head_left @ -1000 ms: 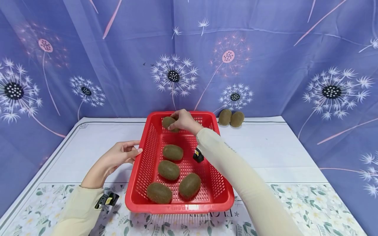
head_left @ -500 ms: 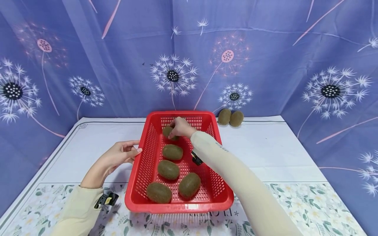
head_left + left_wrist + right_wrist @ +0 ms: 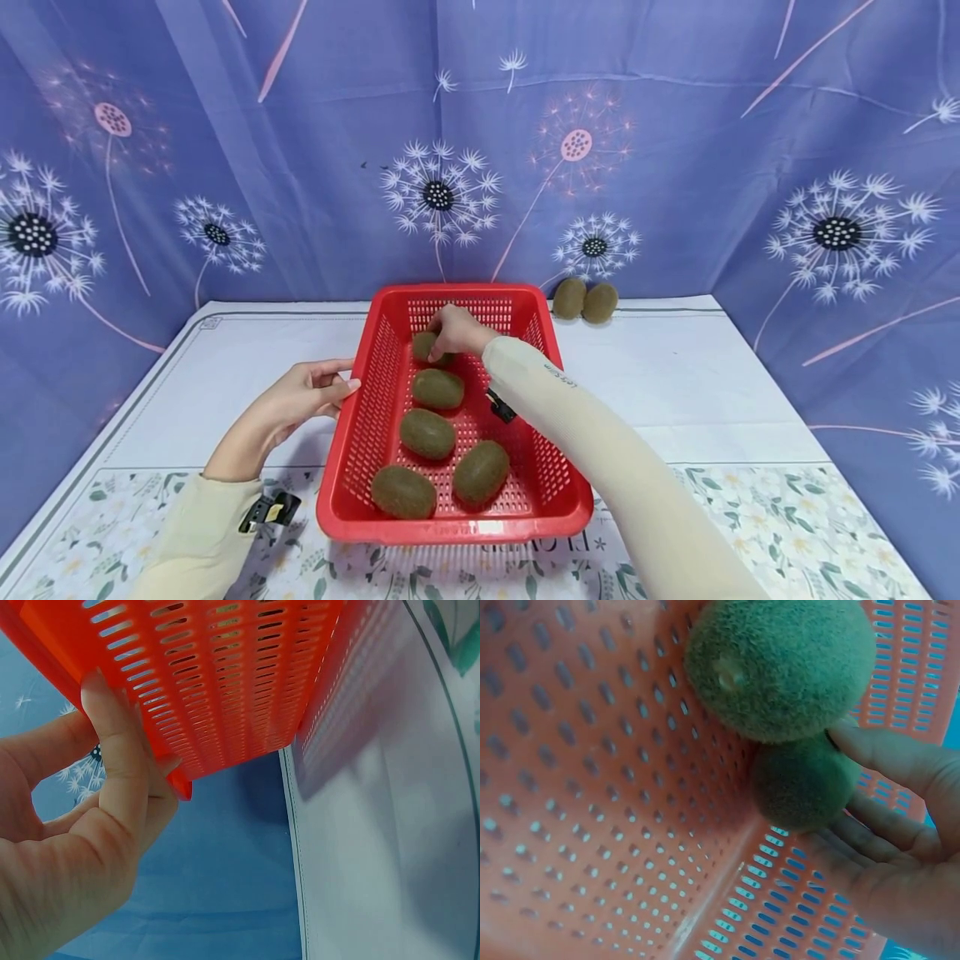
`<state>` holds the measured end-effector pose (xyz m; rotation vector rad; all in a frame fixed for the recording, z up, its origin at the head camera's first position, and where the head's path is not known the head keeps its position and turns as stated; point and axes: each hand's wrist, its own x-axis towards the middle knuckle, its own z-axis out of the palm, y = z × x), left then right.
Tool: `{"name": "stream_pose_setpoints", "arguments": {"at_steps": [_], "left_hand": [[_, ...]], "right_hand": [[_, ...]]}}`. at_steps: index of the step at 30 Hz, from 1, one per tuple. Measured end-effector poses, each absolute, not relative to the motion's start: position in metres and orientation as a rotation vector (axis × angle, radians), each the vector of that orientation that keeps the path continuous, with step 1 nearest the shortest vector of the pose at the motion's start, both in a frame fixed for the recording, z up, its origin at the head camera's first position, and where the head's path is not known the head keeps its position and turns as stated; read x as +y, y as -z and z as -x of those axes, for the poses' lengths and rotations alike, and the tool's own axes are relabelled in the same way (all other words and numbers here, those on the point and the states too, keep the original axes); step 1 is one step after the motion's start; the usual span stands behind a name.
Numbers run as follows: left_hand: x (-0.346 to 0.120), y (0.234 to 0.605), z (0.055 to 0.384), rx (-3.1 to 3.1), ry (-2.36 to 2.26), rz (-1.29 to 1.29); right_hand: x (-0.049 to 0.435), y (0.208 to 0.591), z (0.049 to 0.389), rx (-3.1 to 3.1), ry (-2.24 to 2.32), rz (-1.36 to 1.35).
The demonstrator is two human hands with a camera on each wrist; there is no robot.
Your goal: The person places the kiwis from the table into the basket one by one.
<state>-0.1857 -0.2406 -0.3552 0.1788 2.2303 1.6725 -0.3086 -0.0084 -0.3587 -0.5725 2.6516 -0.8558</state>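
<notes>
My right hand (image 3: 459, 331) grips a brown fuzzy kiwi (image 3: 423, 346) low at the far left of the red basket (image 3: 455, 528). In the right wrist view, the thumb and fingers lie round the gripped kiwi (image 3: 802, 784), and another kiwi (image 3: 780, 667) is right beside it. Several kiwis rest in the basket: one (image 3: 438, 389) just in front of the hand, one (image 3: 427, 433) nearer, and two (image 3: 403, 492) (image 3: 482, 472) at the front. My left hand (image 3: 303, 396) holds the basket's left rim, its fingers (image 3: 112, 712) against the rim in the left wrist view.
Two more kiwis (image 3: 570, 298) (image 3: 600, 303) lie side by side behind the basket's right back corner, near the blue dandelion curtain (image 3: 315, 183). A white and floral cloth (image 3: 765, 392) covers the table.
My right hand has lowered the kiwi from near the back rim down toward the basket floor, coming slightly nearer. The left hand has kept its place on the rim.
</notes>
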Motion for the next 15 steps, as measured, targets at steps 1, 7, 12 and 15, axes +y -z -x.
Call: {"name": "stream_pose_setpoints", "arguments": {"at_steps": [1, 7, 12, 15], "left_hand": [[-0.241, 0.355, 0.186, 2.232, -1.671, -0.177], [-0.241, 0.355, 0.185, 2.238, -1.667, -0.177], [-0.241, 0.356, 0.185, 2.229, -1.671, -0.18], [-0.241, 0.356, 0.185, 2.23, -1.67, -0.183]], "right_hand": [[-0.008, 0.358, 0.308, 2.647, 0.852, 0.577], [-0.008, 0.353, 0.307, 2.664, 0.774, 0.602], [-0.007, 0.348, 0.305, 2.612, 0.774, 0.637], [-0.006, 0.344, 0.304, 2.593, 0.785, 0.66]]}}
